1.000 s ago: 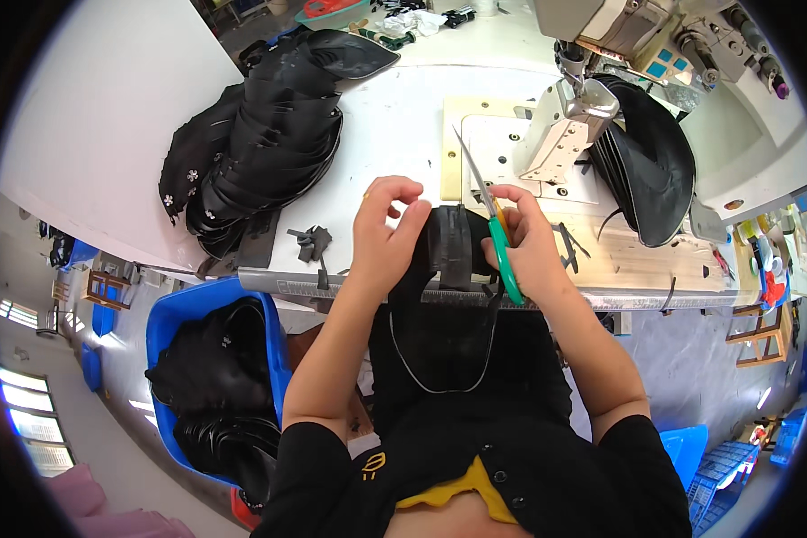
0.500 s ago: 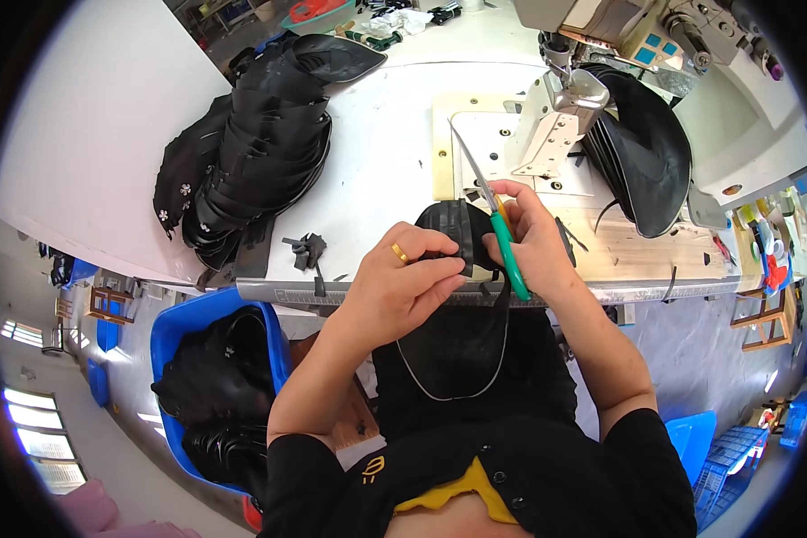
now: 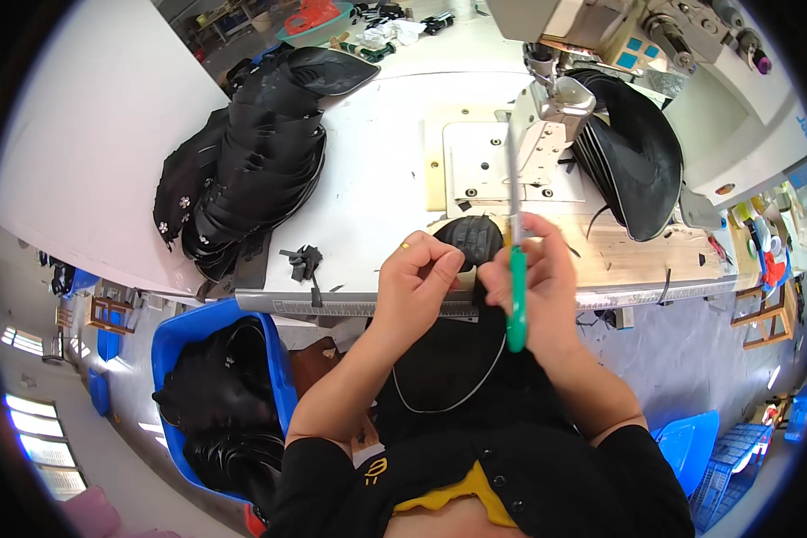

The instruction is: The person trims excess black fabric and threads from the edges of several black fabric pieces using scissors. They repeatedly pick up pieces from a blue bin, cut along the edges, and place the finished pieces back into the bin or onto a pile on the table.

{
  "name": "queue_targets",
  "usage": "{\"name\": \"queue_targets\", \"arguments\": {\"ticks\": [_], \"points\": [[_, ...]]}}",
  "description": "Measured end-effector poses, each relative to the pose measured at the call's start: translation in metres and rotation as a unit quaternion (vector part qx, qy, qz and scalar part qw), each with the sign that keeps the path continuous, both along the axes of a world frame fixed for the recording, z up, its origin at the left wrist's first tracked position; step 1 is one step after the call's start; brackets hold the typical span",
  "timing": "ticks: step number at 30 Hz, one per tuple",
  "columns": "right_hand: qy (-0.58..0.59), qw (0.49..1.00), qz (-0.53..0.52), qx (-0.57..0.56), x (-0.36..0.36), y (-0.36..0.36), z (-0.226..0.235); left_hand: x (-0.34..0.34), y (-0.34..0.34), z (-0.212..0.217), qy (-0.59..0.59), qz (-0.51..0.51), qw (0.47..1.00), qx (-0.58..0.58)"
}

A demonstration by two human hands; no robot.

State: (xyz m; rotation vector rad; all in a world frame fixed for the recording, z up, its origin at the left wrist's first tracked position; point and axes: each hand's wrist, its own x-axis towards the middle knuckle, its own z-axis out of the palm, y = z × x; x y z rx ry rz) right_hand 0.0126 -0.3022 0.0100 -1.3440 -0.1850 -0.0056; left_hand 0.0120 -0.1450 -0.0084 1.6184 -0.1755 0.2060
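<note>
Black piece (image 3: 472,238) lies between left hand (image 3: 416,282), pinched closed, and right hand (image 3: 547,289), gripping scissors (image 3: 517,291).

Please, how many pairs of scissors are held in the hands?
1: green-handled scissors in the right hand, blades pointing away from the person. None shows in the left hand.

Blue lettering (image 3: 805,127) stands on the white body of the sewing machine (image 3: 735,148), near the view's right rim. Graduations too fine to read line a ruler strip (image 3: 345,308) along the table's (image 3: 377,188) front edge. The black shirt (image 3: 332,502) bears 1 yellow emblem (image 3: 376,467).
</note>
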Motion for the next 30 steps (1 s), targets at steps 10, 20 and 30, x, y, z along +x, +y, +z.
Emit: {"name": "queue_targets", "arguments": {"ticks": [10,20,30], "points": [[-0.012,0.997,-0.032,0.064,0.01,0.039,-0.024,-0.003,-0.018,-0.019,-0.056,0.128,0.985,-0.104],[0.007,0.997,-0.017,0.07,0.016,0.041,-0.024,0.016,0.0,-0.016,0.04,0.091,0.984,-0.149],[0.043,0.996,-0.033,0.076,0.013,0.024,-0.03,0.005,-0.02,-0.014,0.003,0.042,0.991,-0.128]]}}
